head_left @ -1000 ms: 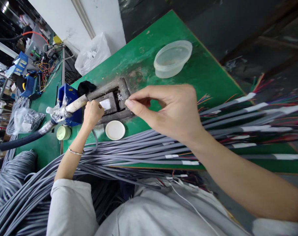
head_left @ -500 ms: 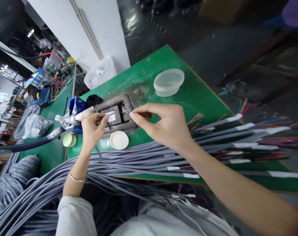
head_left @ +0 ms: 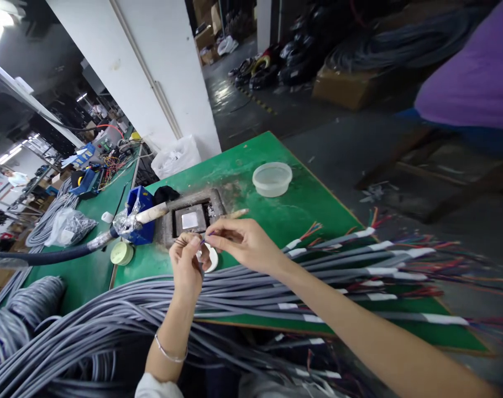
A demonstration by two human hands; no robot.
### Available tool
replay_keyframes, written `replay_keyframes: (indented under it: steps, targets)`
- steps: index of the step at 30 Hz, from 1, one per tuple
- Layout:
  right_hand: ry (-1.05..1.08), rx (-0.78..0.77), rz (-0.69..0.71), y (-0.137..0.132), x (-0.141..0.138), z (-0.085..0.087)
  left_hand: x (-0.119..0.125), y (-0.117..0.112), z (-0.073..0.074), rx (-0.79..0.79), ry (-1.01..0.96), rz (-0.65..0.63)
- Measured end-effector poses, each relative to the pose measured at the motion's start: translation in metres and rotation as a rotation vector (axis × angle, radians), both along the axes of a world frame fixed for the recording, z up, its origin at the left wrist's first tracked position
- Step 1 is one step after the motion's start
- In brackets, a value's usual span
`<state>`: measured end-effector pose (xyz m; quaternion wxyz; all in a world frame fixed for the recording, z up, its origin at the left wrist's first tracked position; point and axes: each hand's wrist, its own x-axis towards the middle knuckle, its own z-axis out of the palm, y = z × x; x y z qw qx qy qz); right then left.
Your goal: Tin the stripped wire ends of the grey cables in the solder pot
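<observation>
My left hand (head_left: 188,260) is closed round the end of a cable, and thin dark wires (head_left: 179,241) stick out past its fingers. The fingertips of my right hand (head_left: 245,243) pinch a thin purplish wire (head_left: 203,241) right beside the left thumb. Just beyond both hands lies a dark, crusted solder pot (head_left: 165,229) with a shiny square (head_left: 189,220) of solder in its middle. A white round lid (head_left: 213,260) is partly hidden behind the left fingers. Under my wrists runs a thick bundle of grey cables (head_left: 152,296).
A translucent tub (head_left: 272,181) stands on the green table (head_left: 313,202). Left of the pot are a blue box (head_left: 141,237), a hose with a pale nozzle (head_left: 152,213) and a small greenish tub (head_left: 121,254). Cable ends with white tape (head_left: 444,319) fan out rightward.
Both hands have come together: the left moved right, while the right moved left and down toward it. The camera view has tilted upward. A wire now shows between the hands.
</observation>
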<state>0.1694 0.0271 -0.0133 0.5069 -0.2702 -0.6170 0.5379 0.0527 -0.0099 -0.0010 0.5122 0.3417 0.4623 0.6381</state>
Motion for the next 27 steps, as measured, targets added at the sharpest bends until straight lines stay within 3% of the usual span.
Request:
replay_keyframes:
  steps: [5, 11, 16, 24, 27]
  targets:
    - [-0.041, 0.022, -0.116, 0.004, 0.005, 0.0, 0.005, 0.001, -0.013, 0.029, 0.133, 0.127]
    - [-0.043, 0.008, -0.163, 0.004, 0.005, -0.002, 0.0, -0.007, -0.019, 0.132, 0.448, 0.157]
    - [0.018, -0.066, -0.088, 0.001, 0.003, -0.001, 0.001, -0.009, -0.016, 0.169, 0.465, 0.235]
    - [-0.062, -0.001, 0.01, 0.0, 0.002, -0.002, -0.003, -0.009, -0.014, 0.179, 0.466, 0.275]
    - [-0.078, 0.088, -0.093, 0.003, 0.007, -0.001, -0.005, -0.011, -0.012, 0.181, 0.466, 0.233]
